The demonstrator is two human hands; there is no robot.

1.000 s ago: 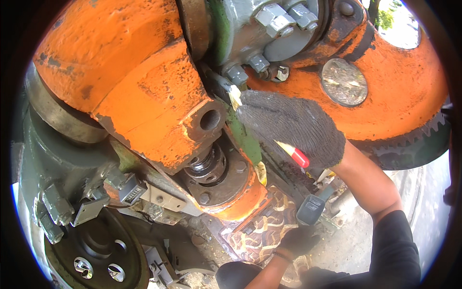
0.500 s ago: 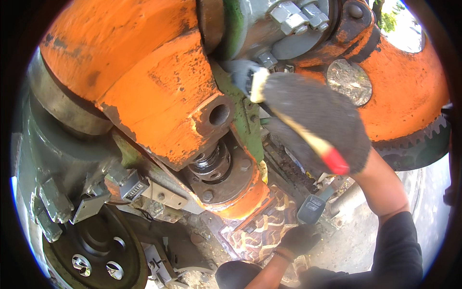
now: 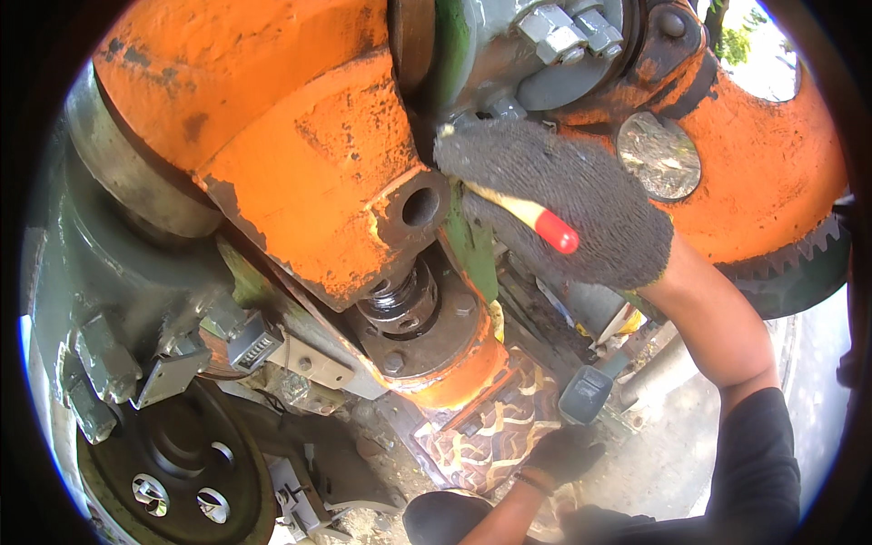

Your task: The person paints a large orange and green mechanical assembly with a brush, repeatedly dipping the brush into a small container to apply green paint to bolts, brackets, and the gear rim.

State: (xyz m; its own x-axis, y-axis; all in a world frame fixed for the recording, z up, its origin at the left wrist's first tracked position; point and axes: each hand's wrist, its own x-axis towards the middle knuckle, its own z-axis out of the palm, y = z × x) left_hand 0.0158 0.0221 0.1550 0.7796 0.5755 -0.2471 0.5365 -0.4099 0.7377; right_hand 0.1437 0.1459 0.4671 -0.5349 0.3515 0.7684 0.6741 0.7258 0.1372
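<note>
Sunlit ground (image 3: 672, 445); chipped orange casting (image 3: 300, 163) near red-tipped handle (image 3: 521, 211) — foliage (image 3: 738, 38) beyond.

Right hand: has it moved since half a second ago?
Yes: the right hand has moved left and up in view, against the round hole in the orange casting.

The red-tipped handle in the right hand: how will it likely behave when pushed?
The handle looks straight, so probably stiff. Being slim beside the gloved right hand, it is likely light. Its rounded, shiny red end may slip a little.
</note>
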